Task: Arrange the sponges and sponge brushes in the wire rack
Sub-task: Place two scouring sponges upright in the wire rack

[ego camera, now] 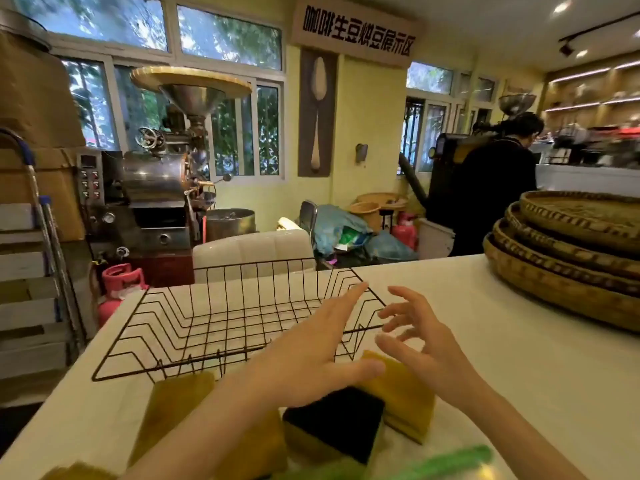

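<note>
A black wire rack (180, 327) stands on the white counter (519, 358), with nothing in it. In front of it lie several yellow sponges: one at the left (180, 396), one at the right (405, 400), and between them a yellow sponge with a black scouring top (339, 420). Something green and blurred (460, 459) shows at the bottom edge. My left hand (311, 355) hovers over the rack's front right corner, fingers spread, holding nothing. My right hand (419, 337) is beside it, fingers apart and bare.
A stack of woven bamboo trays (568, 251) sits at the counter's right. Beyond the far edge are a white chair back (252, 247), a coffee roaster (156, 188), pink gas cylinders (119, 289) and a person in black (491, 181).
</note>
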The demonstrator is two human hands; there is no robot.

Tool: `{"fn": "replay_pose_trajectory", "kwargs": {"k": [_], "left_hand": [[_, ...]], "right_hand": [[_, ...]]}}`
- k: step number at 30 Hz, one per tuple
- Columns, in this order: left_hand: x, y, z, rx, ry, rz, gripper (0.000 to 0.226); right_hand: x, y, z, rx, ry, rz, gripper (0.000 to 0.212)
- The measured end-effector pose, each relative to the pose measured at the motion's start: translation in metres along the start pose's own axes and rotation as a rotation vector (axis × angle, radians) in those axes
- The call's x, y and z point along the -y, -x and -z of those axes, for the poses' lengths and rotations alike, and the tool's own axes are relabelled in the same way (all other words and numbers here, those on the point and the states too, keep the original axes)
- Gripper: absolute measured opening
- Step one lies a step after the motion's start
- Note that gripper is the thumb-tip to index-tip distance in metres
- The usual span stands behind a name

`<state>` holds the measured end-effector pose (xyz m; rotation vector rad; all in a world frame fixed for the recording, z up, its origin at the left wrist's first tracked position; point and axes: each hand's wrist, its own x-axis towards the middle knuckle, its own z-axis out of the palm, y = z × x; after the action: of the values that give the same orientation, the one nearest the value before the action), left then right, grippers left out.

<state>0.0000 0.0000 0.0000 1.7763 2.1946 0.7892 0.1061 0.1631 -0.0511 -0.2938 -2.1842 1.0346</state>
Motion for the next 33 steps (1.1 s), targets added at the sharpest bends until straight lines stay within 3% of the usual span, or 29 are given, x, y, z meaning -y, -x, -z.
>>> {"fn": "replay_pose_trajectory", "kwargs": {"k": [7,12,18,21,23,30,33], "left_hand": [[0.008,-0.006,-0.022,0.223,-0.1,0.023,0.089],[0.017,-0.008,-0.028,0.319,-0.221,0.014,0.087],[0.016,-0.011,-0.023,0.411,-0.22,0.0,0.071],[0.018,-0.01,-0.021,0.426,-0.231,-0.018,0.07],[0.019,-0.011,-0.02,0.427,-0.236,-0.032,0.069],[0.025,-0.014,-0.019,0.323,-0.234,-0.038,0.065],[0.026,-0.014,-0.021,0.273,-0.229,-0.057,0.062]], "right_hand": [[-0.017,0.006,0.004,0.179,0.229,-0.063,0.037],[-0.02,0.011,0.006,0.356,0.332,-0.098,0.049],[-0.02,0.012,0.014,0.419,0.316,-0.162,0.049],[-0.02,0.014,0.016,0.507,0.349,-0.219,0.066],[-0.02,0.015,0.015,0.525,0.359,-0.22,0.067],[-0.021,0.012,0.03,0.414,0.219,-0.362,0.058],[-0.022,0.011,0.035,0.38,0.117,-0.438,0.036]]}}
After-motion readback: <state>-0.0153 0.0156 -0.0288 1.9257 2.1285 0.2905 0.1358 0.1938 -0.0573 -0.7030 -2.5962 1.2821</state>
